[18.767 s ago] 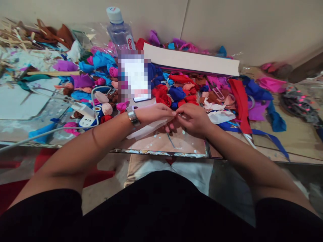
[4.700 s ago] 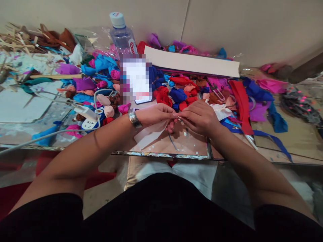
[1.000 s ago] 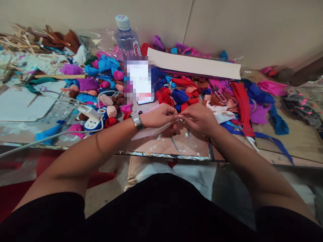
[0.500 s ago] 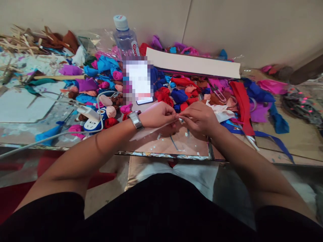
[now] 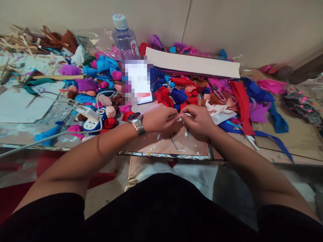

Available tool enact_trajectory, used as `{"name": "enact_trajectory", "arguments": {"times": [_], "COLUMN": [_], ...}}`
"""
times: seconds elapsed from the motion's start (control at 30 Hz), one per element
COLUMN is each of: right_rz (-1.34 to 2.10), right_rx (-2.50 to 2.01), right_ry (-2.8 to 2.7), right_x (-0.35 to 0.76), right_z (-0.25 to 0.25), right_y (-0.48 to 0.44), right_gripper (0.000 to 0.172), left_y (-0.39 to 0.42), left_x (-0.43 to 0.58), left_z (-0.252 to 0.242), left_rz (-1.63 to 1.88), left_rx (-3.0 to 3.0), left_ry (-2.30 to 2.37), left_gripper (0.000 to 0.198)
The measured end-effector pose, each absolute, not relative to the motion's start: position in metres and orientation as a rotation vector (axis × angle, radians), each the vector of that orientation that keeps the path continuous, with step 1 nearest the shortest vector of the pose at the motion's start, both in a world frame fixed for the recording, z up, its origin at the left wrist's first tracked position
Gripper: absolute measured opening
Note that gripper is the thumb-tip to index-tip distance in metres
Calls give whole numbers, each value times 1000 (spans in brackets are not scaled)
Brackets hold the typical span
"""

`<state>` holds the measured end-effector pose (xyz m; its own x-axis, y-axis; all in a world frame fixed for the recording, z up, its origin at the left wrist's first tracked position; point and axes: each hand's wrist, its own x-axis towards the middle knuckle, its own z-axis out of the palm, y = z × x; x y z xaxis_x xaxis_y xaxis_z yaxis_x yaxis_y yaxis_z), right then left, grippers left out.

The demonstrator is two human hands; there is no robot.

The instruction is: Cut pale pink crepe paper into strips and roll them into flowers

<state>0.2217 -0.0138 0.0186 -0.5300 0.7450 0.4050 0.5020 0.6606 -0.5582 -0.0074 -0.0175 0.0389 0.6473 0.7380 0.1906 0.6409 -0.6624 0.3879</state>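
Over the front of the worktable, my left hand (image 5: 157,118) and my right hand (image 5: 198,120) meet with fingertips almost touching. Between them runs a thin pale strip (image 5: 186,114), thin as a thread where it passes from one hand to the other; its material is hard to make out. Both hands are closed in a pinch on it. My left fingers are turned inward and partly hidden. Red and blue crumpled paper flowers (image 5: 164,96) lie just beyond my hands. White crumpled paper (image 5: 220,112) is right of my right hand.
A lit phone (image 5: 138,80) leans near a clear bottle (image 5: 124,40). A power strip (image 5: 92,124) with a white cable (image 5: 63,133) is at left. Snips (image 5: 219,94), a red strip (image 5: 242,107) and a blue ribbon (image 5: 272,137) lie right. A long cream board (image 5: 191,64) rests behind.
My left hand has rolled over, turning the watch face upward and its fingers inward. The pale sheet below my left wrist no longer shows. More of the strip shows at my right fingertips.
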Motion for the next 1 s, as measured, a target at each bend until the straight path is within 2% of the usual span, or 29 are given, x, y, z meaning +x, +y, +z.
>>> {"name": "enact_trajectory", "arguments": {"times": [0.3, 0.53, 0.6, 0.77, 1.0], "right_rz": [310, 130, 117, 66, 65], "right_rx": [-813, -677, -652, -625, -666], "right_ry": [-2340, -2381, -2392, -2411, -2359], "right_x": [225, 227, 230, 233, 228], "right_z": [18, 24, 25, 26, 29], "right_y": [-11, -10, -9, -9, -10], "right_gripper": [21, 20, 20, 21, 18], "left_y": [-12, -12, -11, -12, -11], "left_x": [-12, -14, -14, -10, -11], "left_z": [46, 48, 48, 53, 49], "left_rz": [397, 371, 393, 375, 470], "left_rx": [1927, 1412, 1306, 1365, 1442], "left_ry": [888, 773, 733, 813, 823], "left_gripper": [47, 22, 21, 34, 17]}}
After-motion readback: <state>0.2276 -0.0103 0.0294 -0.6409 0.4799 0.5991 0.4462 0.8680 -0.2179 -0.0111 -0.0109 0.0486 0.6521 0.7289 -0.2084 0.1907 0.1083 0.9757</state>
